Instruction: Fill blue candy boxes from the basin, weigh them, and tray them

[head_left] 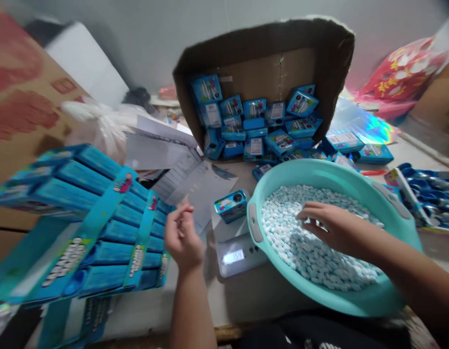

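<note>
My right hand (331,225) reaches into a teal basin (387,295) full of small white tablets (293,242), its fingers curled down onto the pile; what they hold is hidden. My left hand (181,233) hovers left of a small digital scale (236,247), palm toward me, fingers loosely bent with the fingertips pinched near each other and nothing visible in them. A small blue tin (230,205) sits on the scale's platform, and the display is lit.
A tipped cardboard box (268,68) at the back spills several blue packets (253,128). Blue display racks (89,223) stand at the left. Papers (195,179) lie behind the scale. Blue-handled scissors (433,194) and a red bag (402,72) are at the right.
</note>
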